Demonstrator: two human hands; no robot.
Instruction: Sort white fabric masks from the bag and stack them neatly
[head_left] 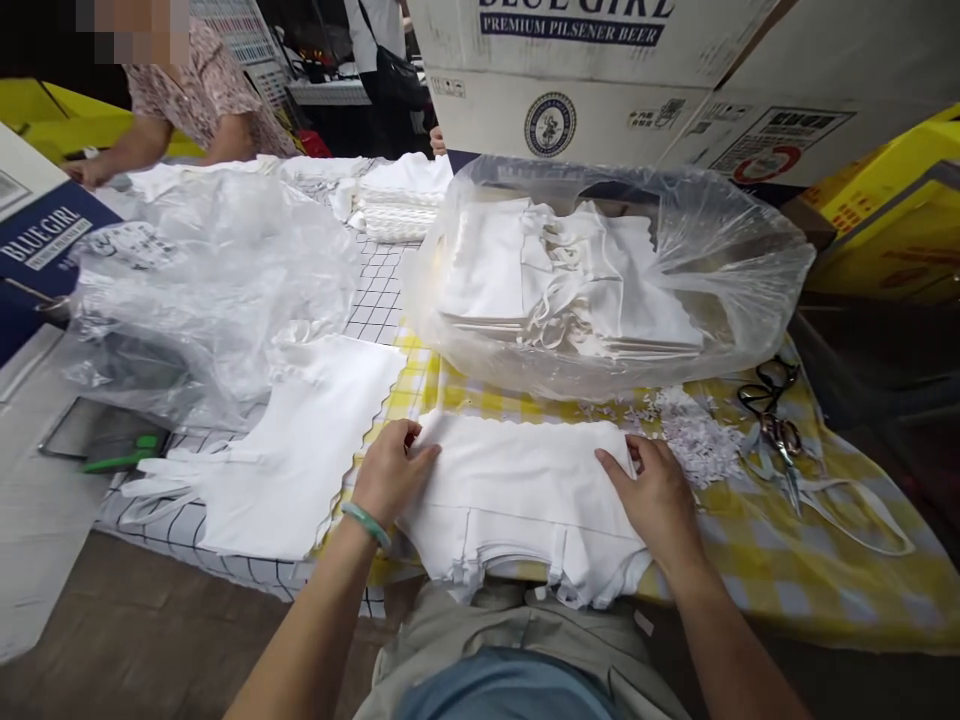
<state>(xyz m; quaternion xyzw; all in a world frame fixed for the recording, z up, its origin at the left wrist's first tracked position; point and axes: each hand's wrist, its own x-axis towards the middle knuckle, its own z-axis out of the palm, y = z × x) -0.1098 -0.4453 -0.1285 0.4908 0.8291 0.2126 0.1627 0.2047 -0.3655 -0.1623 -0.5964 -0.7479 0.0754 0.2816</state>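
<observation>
A stack of white fabric pieces (517, 500) lies on the yellow checked cloth at the table's near edge, its lower ends hanging over toward my lap. My left hand (390, 470) rests on the stack's left side, fingers curled onto the top piece's edge. My right hand (656, 490) presses on the stack's right side, fingertips pinching the top corner. A green bangle sits on my left wrist.
Another white fabric pile (300, 450) lies to the left. A clear plastic bag (600, 270) of white pieces stands behind the stack. Scissors (776, 435) and fabric scraps (697, 435) lie to the right. Beer cartons (600, 80) stand behind; a person (187, 100) works at the far left.
</observation>
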